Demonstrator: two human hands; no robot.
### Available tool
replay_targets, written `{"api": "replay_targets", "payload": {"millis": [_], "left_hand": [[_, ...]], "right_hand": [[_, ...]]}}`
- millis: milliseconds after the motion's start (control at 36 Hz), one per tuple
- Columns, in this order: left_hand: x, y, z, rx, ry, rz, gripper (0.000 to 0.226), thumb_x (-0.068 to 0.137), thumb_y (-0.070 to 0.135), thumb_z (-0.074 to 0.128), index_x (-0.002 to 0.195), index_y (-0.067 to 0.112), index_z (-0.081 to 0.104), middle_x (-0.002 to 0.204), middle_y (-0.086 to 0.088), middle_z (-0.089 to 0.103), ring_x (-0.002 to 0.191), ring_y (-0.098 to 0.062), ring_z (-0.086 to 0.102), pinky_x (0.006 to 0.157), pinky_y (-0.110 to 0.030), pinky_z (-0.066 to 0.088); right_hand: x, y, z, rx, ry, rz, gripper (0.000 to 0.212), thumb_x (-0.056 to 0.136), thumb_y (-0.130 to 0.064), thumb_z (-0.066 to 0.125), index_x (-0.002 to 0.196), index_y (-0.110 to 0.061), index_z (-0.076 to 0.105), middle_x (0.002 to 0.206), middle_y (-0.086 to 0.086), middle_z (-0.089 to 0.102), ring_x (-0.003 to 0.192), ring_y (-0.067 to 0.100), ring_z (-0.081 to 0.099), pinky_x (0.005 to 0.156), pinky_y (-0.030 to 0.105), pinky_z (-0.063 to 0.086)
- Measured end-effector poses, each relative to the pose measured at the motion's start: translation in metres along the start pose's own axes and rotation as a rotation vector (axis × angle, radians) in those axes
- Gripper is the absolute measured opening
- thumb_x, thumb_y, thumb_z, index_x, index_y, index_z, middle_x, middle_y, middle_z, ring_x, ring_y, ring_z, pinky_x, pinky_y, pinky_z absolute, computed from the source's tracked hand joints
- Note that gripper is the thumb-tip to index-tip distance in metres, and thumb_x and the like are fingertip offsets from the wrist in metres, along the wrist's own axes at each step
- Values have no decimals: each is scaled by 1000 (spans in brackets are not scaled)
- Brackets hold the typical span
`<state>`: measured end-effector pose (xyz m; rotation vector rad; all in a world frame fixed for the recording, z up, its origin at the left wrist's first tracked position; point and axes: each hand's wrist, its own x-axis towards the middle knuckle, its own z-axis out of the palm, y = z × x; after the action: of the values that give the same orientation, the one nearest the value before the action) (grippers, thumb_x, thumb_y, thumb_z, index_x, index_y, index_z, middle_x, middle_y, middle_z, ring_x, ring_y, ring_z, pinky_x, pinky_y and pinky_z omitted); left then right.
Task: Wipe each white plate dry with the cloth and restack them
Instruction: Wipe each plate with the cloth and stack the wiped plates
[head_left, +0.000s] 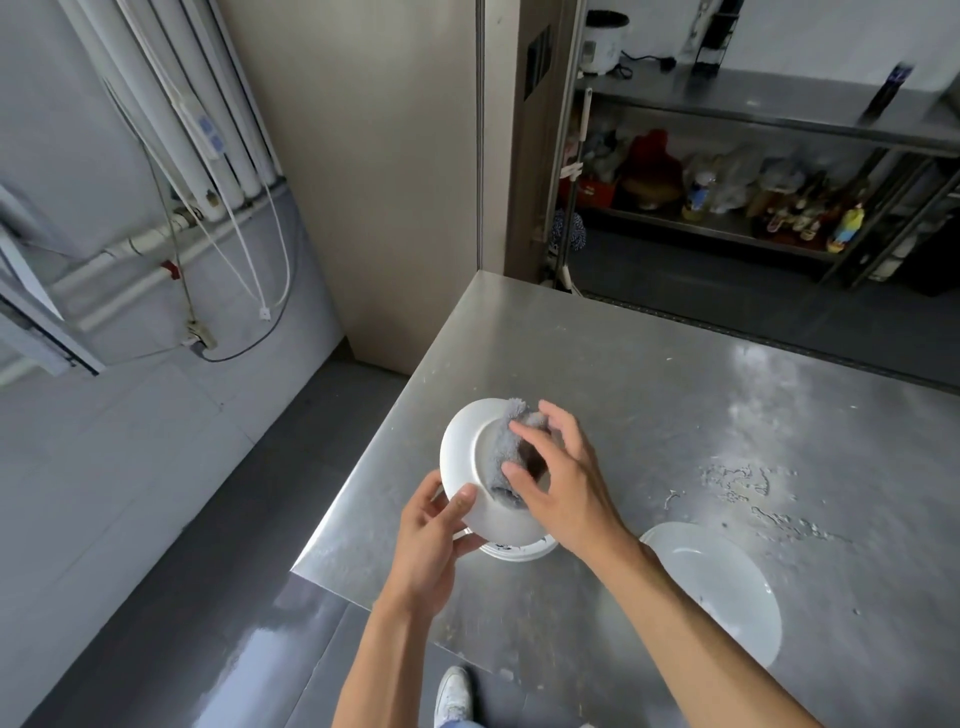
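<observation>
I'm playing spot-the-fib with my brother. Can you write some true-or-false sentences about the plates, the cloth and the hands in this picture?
1. The left hand grips the held plate by its edge. True.
2. The cloth is red. False: it is grey.
3. The right hand holds the cloth against the held plate. True.
4. The table is made of wood. False: it is shiny metal.
5. A second plate lies on the table, to the right of the hands. True.
</observation>
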<state>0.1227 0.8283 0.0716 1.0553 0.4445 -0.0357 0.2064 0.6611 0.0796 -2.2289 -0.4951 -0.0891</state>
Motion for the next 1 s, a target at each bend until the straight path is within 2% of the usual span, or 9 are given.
{"api": "replay_targets", "payload": {"millis": [56,111,194,278,361,472,611,778,1000], "left_hand": [[-1,1,-1,-2,-15,-3,33,91,29,74,123,22,71,123,-17,74,105,-35,75,77,-38,62],[-2,1,-2,-7,-24,-3,32,92,28,74,124,23,71,122,-17,74,104,-34,75,76,-37,61],[-2,0,-3,-17,-11,-1,32,94,27,73,125,21,71,123,-17,74,105,-36,74,77,-38,62],[0,-1,-3,-36,18,-2,28,94,26,75,122,20,72,122,-19,74,105,-36,75,76,-38,62],[2,-3,-6,-60,42,-4,24,96,24,73,120,20,73,121,-19,74,101,-35,76,74,-36,61],[5,-6,-13,-75,72,-5,19,98,18,71,116,23,75,120,-18,75,97,-31,77,72,-35,62],[7,-4,-16,-67,79,-5,29,87,27,75,116,23,75,118,-15,76,93,-28,77,73,-36,62],[6,-2,-13,-7,0,-13,31,89,28,75,121,26,74,117,-13,76,97,-31,76,76,-38,62],[5,6,-4,69,-11,52,31,95,28,73,126,27,72,119,-13,76,104,-35,75,77,-41,63]], "right_hand": [[1,0,-3,-30,-60,-16,48,91,-43,69,137,-31,60,165,-7,17,149,10,18,120,25,18],[3,-1,-6,13,-152,-12,49,92,-45,69,138,-33,58,166,-12,16,152,7,14,122,27,17],[4,-6,-8,43,-215,-20,51,91,-44,70,139,-32,58,162,-12,29,149,-1,22,120,24,26],[1,-10,-1,11,-219,-99,52,90,-35,73,139,-23,60,157,-6,42,147,0,29,119,24,28],[-5,-13,1,-32,-265,-148,50,91,-35,72,139,-25,61,153,-9,47,143,1,37,118,20,29],[-10,-10,-1,-74,-243,-126,41,89,-28,74,130,-20,68,142,-5,59,130,8,54,112,22,39],[-5,-4,-3,-103,-155,17,33,89,-18,74,121,-7,71,131,2,66,117,20,64,103,26,46],[11,-6,0,-134,-57,99,32,95,-17,67,125,-8,68,136,2,62,120,22,60,103,25,43],[17,-19,7,-63,-59,-11,32,92,-12,71,124,-10,70,132,-1,65,115,18,63,101,23,45]]}}
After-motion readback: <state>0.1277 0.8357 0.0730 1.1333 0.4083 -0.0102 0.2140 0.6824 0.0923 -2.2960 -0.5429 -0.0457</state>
